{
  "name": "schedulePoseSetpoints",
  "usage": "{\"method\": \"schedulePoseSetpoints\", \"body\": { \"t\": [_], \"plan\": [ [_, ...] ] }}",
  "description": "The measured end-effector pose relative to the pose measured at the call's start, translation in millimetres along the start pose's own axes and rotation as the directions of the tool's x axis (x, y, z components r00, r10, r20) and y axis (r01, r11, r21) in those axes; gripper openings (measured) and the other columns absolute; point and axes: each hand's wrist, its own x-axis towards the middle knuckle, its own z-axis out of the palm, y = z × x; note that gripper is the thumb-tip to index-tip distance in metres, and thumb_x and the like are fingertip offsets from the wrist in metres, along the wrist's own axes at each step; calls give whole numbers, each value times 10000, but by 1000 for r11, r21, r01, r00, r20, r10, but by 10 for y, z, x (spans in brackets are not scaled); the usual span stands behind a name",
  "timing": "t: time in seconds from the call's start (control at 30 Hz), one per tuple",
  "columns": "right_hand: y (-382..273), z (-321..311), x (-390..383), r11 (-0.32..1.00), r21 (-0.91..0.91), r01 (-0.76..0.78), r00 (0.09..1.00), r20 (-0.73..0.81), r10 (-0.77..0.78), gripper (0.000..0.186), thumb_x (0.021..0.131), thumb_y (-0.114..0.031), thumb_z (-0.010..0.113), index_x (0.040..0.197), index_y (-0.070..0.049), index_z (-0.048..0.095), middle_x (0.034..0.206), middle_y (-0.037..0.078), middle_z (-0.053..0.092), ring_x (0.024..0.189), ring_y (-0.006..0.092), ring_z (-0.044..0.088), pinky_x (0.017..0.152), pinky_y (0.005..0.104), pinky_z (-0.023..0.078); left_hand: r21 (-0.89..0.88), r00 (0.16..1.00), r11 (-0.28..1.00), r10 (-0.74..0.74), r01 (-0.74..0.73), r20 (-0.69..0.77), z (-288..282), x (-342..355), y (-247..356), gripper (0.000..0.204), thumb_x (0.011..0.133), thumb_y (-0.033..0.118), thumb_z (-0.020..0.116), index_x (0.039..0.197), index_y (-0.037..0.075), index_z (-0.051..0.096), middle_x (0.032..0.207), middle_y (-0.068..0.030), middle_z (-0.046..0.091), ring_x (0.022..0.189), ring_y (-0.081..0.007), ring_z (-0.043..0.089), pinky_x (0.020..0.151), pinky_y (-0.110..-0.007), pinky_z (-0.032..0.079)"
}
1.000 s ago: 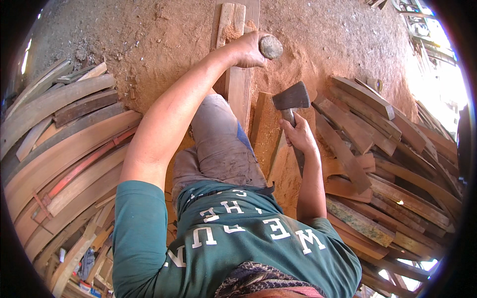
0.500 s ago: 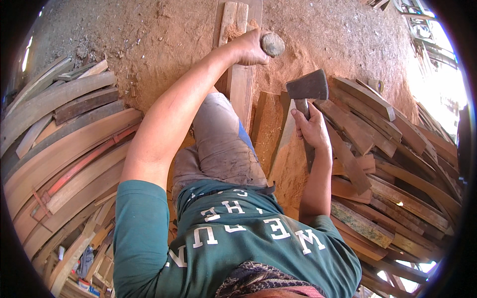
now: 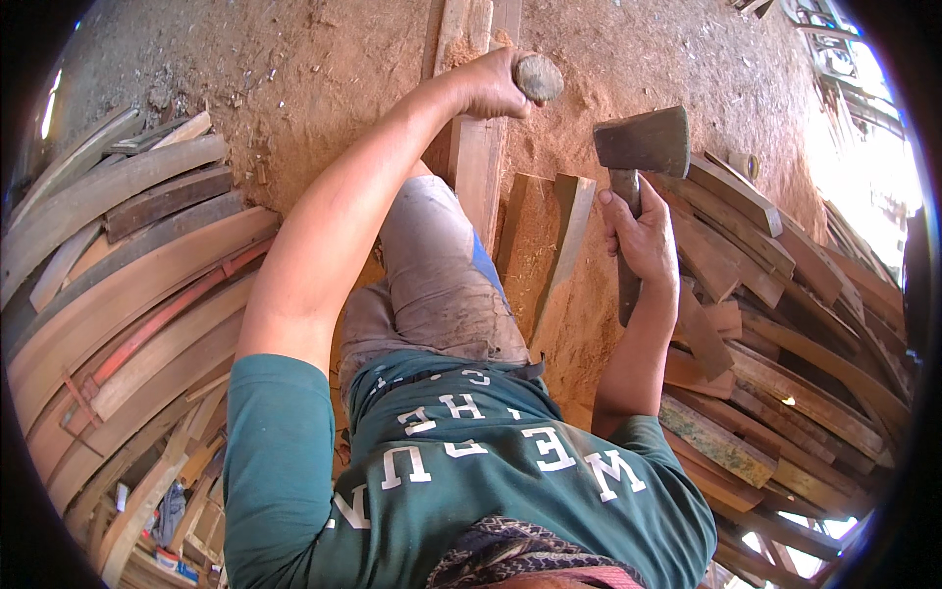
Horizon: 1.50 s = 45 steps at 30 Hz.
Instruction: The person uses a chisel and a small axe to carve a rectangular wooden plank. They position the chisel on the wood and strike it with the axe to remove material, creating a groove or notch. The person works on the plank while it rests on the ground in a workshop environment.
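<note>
My left hand (image 3: 488,86) grips an upright round piece of weathered wood (image 3: 539,78), seen end-on, above a long plank (image 3: 473,177) with shavings on it. In my right hand (image 3: 640,236) is an axe, its dark head (image 3: 643,139) raised to the right of the round piece and apart from it, the fingers wrapped round the handle. Beneath and left of the axe, wooden offcuts (image 3: 566,236) lie in sawdust beside my bent leg (image 3: 427,255).
Stacks of curved boards (image 3: 147,177) fill the left side, with a red bar clamp (image 3: 167,329) among them. A heap of planks (image 3: 785,393) lies at the right, a small roll (image 3: 746,165) near its top. Sawdust covers the ground (image 3: 324,79) beyond.
My right hand has lifted the axe upward and to the right over the last second. My left hand, with the round wood, has shifted slightly upward.
</note>
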Motion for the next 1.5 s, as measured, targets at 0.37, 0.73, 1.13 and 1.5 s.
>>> {"method": "schedulePoseSetpoints", "body": {
  "t": [0.37,0.73,1.13,1.5],
  "plan": [
    [-214,22,-20,998,-2,69,998,-12,-69,260,968,-201,720,1134,-12,656,629,-28,533,507,56,472,469,262,392,-80,999,996,-34,32,-25,75,64,-151,500,738,96,807,1222,72,682,1062,-57,774,992,-162,719,965,-331,546],
    [-1181,-144,-259,889,-100,447,801,-398,-447,128,973,-80,669,1071,-3,638,698,32,591,552,104,549,498,250,449,-38,996,995,-88,88,-8,-10,-44,-98,484,706,91,754,1187,92,703,1098,-68,773,1004,-170,717,955,-328,550],
    [-384,555,556,735,-607,301,930,17,-367,309,975,-261,647,1154,-23,564,906,286,694,886,492,681,743,561,528,74,989,988,140,-137,-44,304,54,-591,525,821,86,794,1314,75,615,1217,-131,728,1174,-232,674,996,-397,545],
    [-709,35,214,961,-256,108,980,-133,-145,421,946,-271,681,1280,-24,611,991,218,734,916,307,726,823,427,542,77,976,994,-62,80,-210,269,223,-97,530,747,295,937,1170,68,712,1147,-78,759,1074,-199,714,1031,-365,555]
  ]
}}
